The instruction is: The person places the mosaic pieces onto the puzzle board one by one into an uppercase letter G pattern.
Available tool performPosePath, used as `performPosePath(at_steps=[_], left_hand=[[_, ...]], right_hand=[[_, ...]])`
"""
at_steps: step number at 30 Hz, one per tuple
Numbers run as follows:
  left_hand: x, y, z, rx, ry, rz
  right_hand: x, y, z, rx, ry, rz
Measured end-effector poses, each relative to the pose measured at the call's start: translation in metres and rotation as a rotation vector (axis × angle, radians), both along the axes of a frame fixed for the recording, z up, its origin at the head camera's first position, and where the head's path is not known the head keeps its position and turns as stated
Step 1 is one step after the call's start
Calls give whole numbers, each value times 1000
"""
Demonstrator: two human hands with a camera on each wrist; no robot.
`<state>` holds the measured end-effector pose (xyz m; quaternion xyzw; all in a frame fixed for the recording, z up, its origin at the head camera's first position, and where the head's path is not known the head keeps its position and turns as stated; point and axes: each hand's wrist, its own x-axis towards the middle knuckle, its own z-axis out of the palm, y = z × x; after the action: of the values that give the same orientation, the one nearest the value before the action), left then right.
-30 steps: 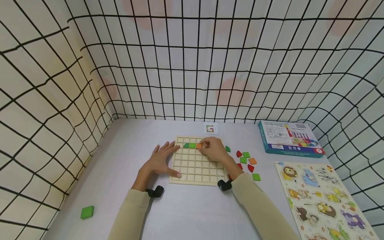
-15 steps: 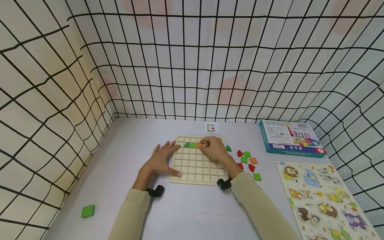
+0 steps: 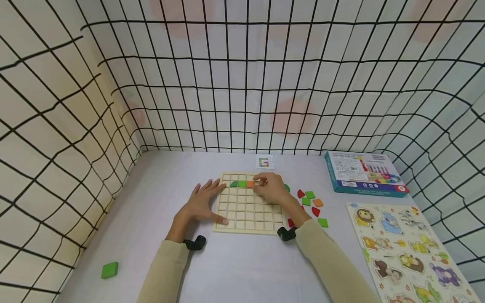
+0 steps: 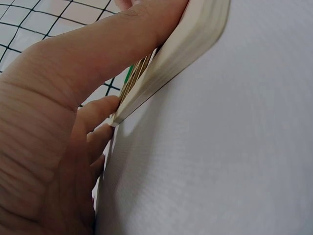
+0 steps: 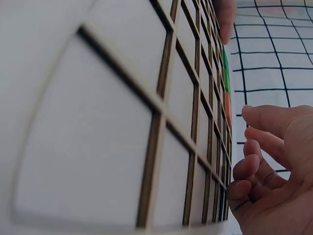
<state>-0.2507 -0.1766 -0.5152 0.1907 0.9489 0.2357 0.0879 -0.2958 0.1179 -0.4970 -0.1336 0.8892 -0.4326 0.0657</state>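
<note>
A wooden grid board (image 3: pixel 242 212) lies flat on the table. In its second row from the far side sit a green quarter-round piece (image 3: pixel 233 184), a green square tile (image 3: pixel 241 184) and an orange square tile (image 3: pixel 250 184), side by side. My left hand (image 3: pixel 201 203) is spread along the board's left side, fingers at the far part and thumb at the near corner; the left wrist view shows the thumb (image 4: pixel 122 39) over the edge. My right hand (image 3: pixel 273 188) hovers just right of the orange tile, thumb and forefinger apart with nothing between them, other fingers bent.
Several loose red, green and orange pieces (image 3: pixel 306 201) lie right of the board. A small pattern card (image 3: pixel 265 162) is beyond it. Farther right are a box (image 3: pixel 366 174) and an animal puzzle board (image 3: pixel 407 252). A green block (image 3: pixel 110 270) sits at front left; black netting surrounds the table.
The right fingertips have come off the orange tile and moved slightly right; the tile now lies in its cell beside the green square. The left hand has stayed in place.
</note>
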Motion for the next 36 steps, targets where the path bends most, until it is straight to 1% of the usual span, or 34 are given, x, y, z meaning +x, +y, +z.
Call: performPosePath(at_steps=[2, 5, 9, 12, 14, 18, 20, 24, 26, 30, 36], left_hand=[[1, 0, 1, -1, -2, -3], [2, 1, 3, 6, -7, -3], [3, 2, 5, 11, -5, -6], [3, 2, 4, 5, -4, -11], [3, 2, 4, -3, -9, -15], [3, 1, 3, -19, -11, -17], [3, 1, 3, -18, -2, -19], [3, 1, 3, -25, -6, -16], [3, 1, 3, -35, -10, -12], [3, 0, 3, -28, 8, -13], [3, 2, 2, -15, 13, -17]], right_hand=[[2, 7, 1, -12, 2, -7], [5, 21, 3, 1, 1, -34], [10, 44, 8, 35, 34, -67], [14, 63, 9, 81, 62, -90], [18, 76, 8, 118, 56, -113], [25, 99, 9, 153, 2, -164], [28, 110, 10, 160, -4, -179], [31, 129, 8, 184, 6, -188], [32, 135, 6, 203, 1, -190], [31, 139, 2, 212, -5, -191], [24, 129, -5, 174, -8, -183]])
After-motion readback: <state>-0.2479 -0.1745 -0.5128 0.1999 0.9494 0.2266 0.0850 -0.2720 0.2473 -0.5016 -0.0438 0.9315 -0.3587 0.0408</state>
